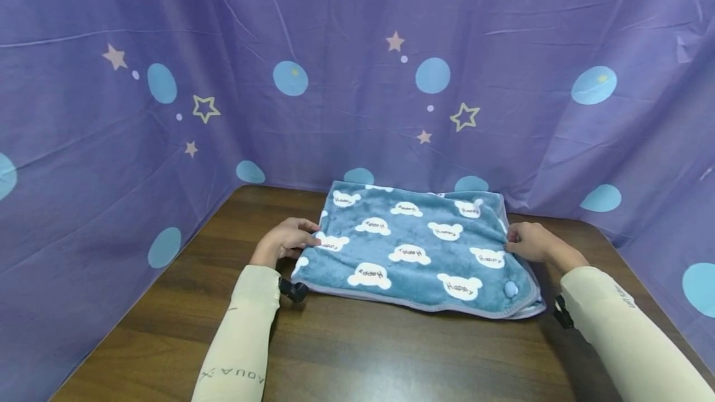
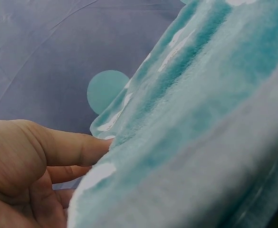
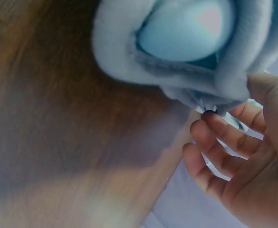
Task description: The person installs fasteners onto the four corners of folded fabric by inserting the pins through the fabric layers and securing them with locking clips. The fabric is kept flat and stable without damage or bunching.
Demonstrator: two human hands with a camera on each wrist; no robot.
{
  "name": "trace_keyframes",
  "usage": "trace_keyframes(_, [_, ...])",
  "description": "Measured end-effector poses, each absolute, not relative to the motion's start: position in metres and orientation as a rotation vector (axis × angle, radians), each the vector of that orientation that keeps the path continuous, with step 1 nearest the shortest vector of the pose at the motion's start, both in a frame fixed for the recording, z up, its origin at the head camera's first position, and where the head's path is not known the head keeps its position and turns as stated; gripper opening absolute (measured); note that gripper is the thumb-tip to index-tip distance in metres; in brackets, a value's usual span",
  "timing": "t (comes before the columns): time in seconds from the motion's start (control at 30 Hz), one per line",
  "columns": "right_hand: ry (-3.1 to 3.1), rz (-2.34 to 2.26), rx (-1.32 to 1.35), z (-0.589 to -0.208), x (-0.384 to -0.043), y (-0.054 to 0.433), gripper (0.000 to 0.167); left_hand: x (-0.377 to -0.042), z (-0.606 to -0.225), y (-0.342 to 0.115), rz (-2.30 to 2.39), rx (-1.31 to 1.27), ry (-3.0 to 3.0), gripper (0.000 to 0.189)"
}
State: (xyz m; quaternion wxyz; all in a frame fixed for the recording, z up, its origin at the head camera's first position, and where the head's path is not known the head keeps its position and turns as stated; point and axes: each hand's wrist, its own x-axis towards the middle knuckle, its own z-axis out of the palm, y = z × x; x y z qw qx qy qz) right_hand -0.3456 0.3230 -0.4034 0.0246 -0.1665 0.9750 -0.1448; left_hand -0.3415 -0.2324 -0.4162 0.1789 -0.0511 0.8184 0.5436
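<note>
A blue plush blanket lies folded flat on the table, printed with white bear heads that read "Happy" and bordered in grey. My left hand pinches its left edge. In the left wrist view, the thumb of that hand lies against the fabric, with the fingers partly hidden behind. At the opposite edge, my right hand grips the blanket between thumb and index finger. The right wrist view has the other fingers of this hand spread below the blanket's grey border. A pale blue round button sits near the front right corner.
The dark wooden table extends in front of the blanket and to both sides. A purple curtain with stars and blue dots hangs behind and at the sides. Pale sleeves cover both forearms, and a small black device is on the left wrist.
</note>
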Motion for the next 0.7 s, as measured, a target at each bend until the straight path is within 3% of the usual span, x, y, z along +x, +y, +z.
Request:
trace_keyframes(0.43, [3.103,-0.441,-0.629,-0.389,-0.336,0.330,0.015,-0.343,-0.408,-0.239,1.586,-0.178,2.451,0.042])
trace_keyframes(0.7, [3.136,-0.456,-0.737,-0.378,-0.329,0.312,0.035,-0.338,-0.391,-0.222,1.452,0.029,2.678,0.035])
